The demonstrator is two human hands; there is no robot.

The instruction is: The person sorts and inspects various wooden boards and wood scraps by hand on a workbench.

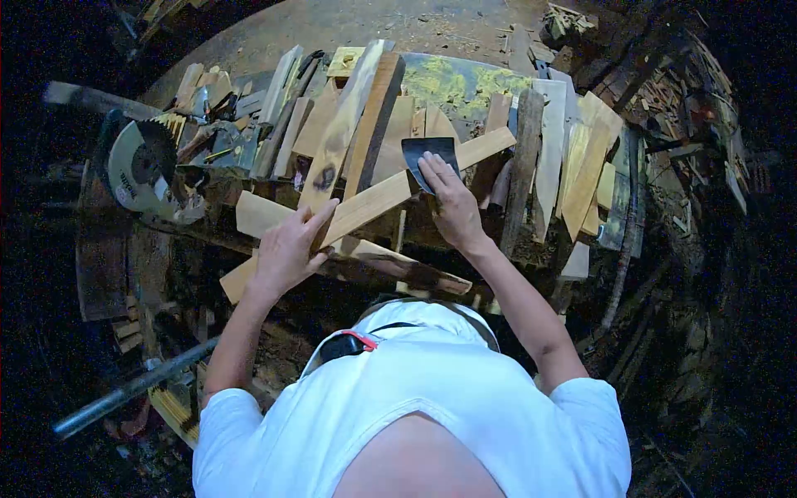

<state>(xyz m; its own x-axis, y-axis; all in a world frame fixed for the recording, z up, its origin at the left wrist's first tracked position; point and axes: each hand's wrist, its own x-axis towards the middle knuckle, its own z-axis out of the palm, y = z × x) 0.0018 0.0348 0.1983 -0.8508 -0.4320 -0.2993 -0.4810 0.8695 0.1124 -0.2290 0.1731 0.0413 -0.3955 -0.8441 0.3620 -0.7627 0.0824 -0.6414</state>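
Head view: clamps left hand (286, 247) on pale wooden batten (369, 209), probably light, stiff, best held by edges; rests right hand (452, 203) on black sandpaper-like sheet (415, 148); cannot tell if gripping.

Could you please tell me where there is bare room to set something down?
The best free patch seems to be the yellow-stained far part of the bench, beyond the black sheet, between the brown beam and the right-hand planks. It is crowded from the saw to the beam, and among those planks.
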